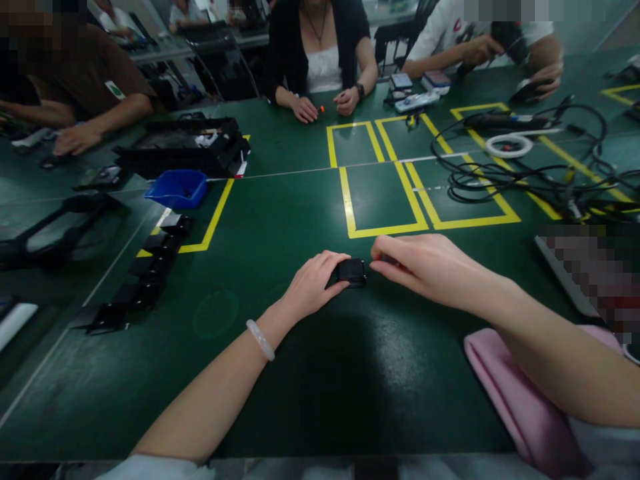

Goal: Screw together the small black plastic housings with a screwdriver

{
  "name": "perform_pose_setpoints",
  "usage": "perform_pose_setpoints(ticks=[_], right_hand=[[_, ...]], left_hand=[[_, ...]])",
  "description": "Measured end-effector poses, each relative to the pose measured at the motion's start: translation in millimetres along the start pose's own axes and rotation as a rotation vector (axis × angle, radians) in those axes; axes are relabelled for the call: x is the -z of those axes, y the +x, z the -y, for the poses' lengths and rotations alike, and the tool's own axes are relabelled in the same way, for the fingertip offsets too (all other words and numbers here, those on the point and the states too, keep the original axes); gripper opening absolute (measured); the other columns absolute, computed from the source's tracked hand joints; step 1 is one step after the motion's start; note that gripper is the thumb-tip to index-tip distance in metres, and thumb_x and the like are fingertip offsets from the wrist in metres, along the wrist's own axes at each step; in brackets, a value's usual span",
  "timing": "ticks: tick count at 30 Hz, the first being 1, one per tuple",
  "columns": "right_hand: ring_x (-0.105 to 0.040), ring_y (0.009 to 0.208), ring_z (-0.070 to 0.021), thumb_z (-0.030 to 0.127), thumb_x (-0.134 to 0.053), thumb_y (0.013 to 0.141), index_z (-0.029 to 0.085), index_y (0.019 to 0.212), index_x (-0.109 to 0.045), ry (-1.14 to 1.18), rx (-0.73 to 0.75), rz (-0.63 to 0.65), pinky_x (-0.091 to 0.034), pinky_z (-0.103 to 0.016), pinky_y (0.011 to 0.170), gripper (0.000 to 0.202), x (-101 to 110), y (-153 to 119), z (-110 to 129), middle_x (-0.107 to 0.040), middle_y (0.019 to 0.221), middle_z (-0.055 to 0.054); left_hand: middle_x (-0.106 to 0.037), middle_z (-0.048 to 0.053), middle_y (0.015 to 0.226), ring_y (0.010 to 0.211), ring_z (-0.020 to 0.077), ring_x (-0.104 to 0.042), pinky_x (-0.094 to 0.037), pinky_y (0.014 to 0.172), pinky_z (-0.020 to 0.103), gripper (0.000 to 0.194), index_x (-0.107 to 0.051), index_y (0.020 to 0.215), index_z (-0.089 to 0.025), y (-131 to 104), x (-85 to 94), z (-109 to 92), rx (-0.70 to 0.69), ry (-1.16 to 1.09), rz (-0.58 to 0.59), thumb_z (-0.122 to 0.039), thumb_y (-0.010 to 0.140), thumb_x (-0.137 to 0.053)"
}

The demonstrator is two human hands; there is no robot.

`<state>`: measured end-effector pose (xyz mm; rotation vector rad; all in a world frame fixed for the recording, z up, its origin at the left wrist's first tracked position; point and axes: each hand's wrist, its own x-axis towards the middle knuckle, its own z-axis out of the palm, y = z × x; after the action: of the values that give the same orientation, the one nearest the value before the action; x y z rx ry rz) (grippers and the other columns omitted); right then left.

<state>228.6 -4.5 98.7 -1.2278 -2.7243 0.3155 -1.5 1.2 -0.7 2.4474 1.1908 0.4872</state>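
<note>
A small black square part [352,272] rests on the green table [280,220] in front of me. My left hand [313,285] grips it between thumb and fingers from the left side. My right hand [425,263] comes in from the right, its fingertips pinched close beside the part's right edge; something small and dark may be under those fingers, but I cannot tell. A pale bangle [260,339] circles my left wrist.
A row of several black parts [145,270] runs along the left, with a blue bin [177,187] and a black tray [185,143] beyond. Yellow tape rectangles [383,197] lie ahead. Tangled black cables [525,173] are at right. A pink pad [515,393] sits near right. Other people sit opposite.
</note>
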Motion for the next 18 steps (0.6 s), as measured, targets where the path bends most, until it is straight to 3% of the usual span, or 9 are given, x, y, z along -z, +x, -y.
perform_pose_setpoints(ticks=[3,7,13,18], right_hand=[[-0.055,0.060,-0.0148,0.032,-0.039,0.095,0.020,0.090,-0.052,-0.045,-0.040,-0.009,-0.026,-0.024,0.053,0.018,-1.2,1.6,0.6,-0.059,0.068,0.000],[-0.056,0.066,-0.0132,0.025,-0.043,0.092,0.019,0.101,-0.050,0.030,0.008,-0.015,-0.029,-0.023,0.056,0.013,-0.7,-0.2,-0.1,-0.062,0.081,-0.001],[-0.056,0.064,-0.0146,0.033,-0.040,0.095,0.020,0.088,-0.052,-0.026,-0.022,-0.028,-0.027,-0.025,0.055,0.018,-1.1,0.2,1.8,-0.060,0.072,0.000],[-0.056,0.068,-0.0136,0.027,-0.040,0.094,0.020,0.095,-0.052,0.029,0.034,-0.001,-0.028,-0.024,0.056,0.013,1.6,-1.2,-0.7,-0.062,0.081,-0.001]], left_hand=[[-0.055,0.008,0.119,0.108,0.0247,-0.053,-0.045,0.093,0.041,0.040,-0.044,0.125,-0.021,0.1,-0.4,0.6,0.002,0.006,0.001,-0.032,0.088,-0.056],[-0.055,0.008,0.118,0.108,0.0247,-0.053,-0.045,0.093,0.041,0.040,-0.044,0.125,-0.022,0.5,0.0,0.3,-0.006,0.002,0.006,-0.031,0.088,-0.056],[-0.054,0.007,0.119,0.108,0.0238,-0.052,-0.045,0.093,0.041,0.041,-0.044,0.125,-0.021,0.6,0.7,-0.2,-0.003,0.015,0.013,-0.030,0.088,-0.057],[-0.055,0.007,0.118,0.108,0.0236,-0.053,-0.045,0.093,0.040,0.040,-0.045,0.125,-0.021,0.4,-0.1,0.2,-0.004,0.005,0.005,-0.032,0.089,-0.056]])
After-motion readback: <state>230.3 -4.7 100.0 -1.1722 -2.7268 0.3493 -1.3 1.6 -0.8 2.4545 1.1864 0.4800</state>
